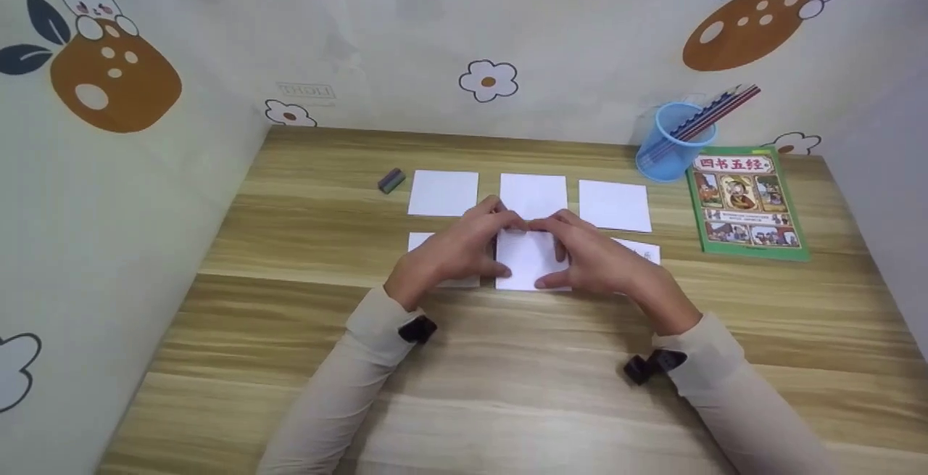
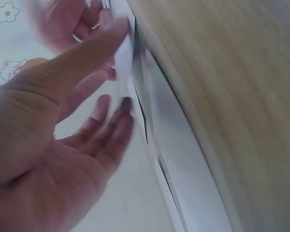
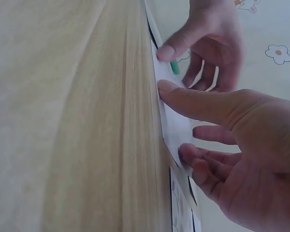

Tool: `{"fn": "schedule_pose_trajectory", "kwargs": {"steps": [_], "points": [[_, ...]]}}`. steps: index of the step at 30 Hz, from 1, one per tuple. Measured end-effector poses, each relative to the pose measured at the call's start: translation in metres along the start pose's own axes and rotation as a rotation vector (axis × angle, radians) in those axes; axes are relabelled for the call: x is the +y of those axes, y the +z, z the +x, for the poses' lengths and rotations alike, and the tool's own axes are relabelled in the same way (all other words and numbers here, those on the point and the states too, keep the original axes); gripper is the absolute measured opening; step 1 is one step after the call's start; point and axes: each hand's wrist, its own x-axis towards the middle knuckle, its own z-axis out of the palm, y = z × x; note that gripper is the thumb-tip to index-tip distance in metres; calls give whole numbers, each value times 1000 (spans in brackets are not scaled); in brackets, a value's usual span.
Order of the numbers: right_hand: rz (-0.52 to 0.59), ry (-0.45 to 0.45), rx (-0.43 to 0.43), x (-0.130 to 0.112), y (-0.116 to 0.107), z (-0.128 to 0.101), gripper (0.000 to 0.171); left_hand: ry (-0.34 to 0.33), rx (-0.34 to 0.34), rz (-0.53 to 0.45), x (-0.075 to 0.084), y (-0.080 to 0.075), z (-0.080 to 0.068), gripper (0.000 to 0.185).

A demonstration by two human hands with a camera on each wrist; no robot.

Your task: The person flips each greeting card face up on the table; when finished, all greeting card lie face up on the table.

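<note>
A white square card (image 1: 528,261) is at the middle of the front row, between both hands. My left hand (image 1: 453,244) holds its left side, thumb near the front edge and fingers at the back. On the right side my right hand (image 1: 598,261) grips it likewise, its thumb at the front corner. The fingertips of both hands come together at the back edge. In the right wrist view the card (image 3: 176,123) lies flat, low over the wood. Partly hidden under my left forearm is another white card (image 1: 419,241); beyond my right hand shows a card with printed characters (image 1: 644,252).
Behind the hands lie three blank white cards, at left (image 1: 444,193), middle (image 1: 533,191) and right (image 1: 614,205). A small dark purple and green block (image 1: 391,180) is at the left. At the back right stand a blue cup (image 1: 656,159) of pencils (image 1: 718,114) and a green-edged book (image 1: 750,203).
</note>
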Motion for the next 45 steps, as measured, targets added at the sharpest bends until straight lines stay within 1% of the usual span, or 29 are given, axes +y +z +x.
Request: {"fn": "schedule_pose_trajectory", "kwargs": {"steps": [2, 6, 8, 10, 12, 15, 18, 20, 22, 24, 27, 31, 34, 37, 40, 42, 45], "points": [[2, 5, 7, 0, -1, 2, 81, 37, 53, -28, 1, -6, 3, 50], [-1, -12, 45, -1, -2, 5, 69, 96, 145, -157, 5, -11, 8, 31], [18, -30, 82, -1, -2, 6, 60, 109, 183, -238, 6, -11, 10, 27], [54, -53, 121, -1, -3, 7, 52, 108, 214, -306, 6, -10, 11, 25], [109, -81, 147, -1, -4, 7, 48, 86, 224, -352, 5, -7, 12, 24], [237, -136, 170, -2, -5, 7, 35, 51, 183, -378, 3, -3, 12, 33], [342, -207, 186, -3, -7, 8, 20, 38, 119, -339, 0, -1, 12, 43], [391, -236, 184, -3, -8, 9, 15, 36, 83, -331, -1, -2, 11, 48], [391, -242, 167, -3, -8, 9, 15, 31, 80, -318, -1, -3, 10, 52], [388, -226, 138, -1, -7, 8, 20, 13, 93, -311, -1, -4, 8, 54], [332, -200, 126, 2, -8, 8, 24, -19, 117, -263, -1, -4, 6, 53], [216, -175, 138, 5, -8, 7, 24, -74, 103, -167, 0, -3, 7, 37], [141, -153, 113, 7, -9, 8, 28, -127, 105, -110, -1, -1, 9, 28], [66, -112, 73, 8, -7, 7, 38, -167, 113, -64, -2, 1, 9, 27], [-5, -73, 38, 10, -5, 6, 51, -181, 111, -26, -3, 4, 9, 30], [-35, -57, 23, 11, -3, 5, 58, -185, 105, 4, -4, 5, 10, 33], [-50, -43, 14, 12, -2, 4, 61, -196, 89, 41, -4, 7, 10, 37]]}}
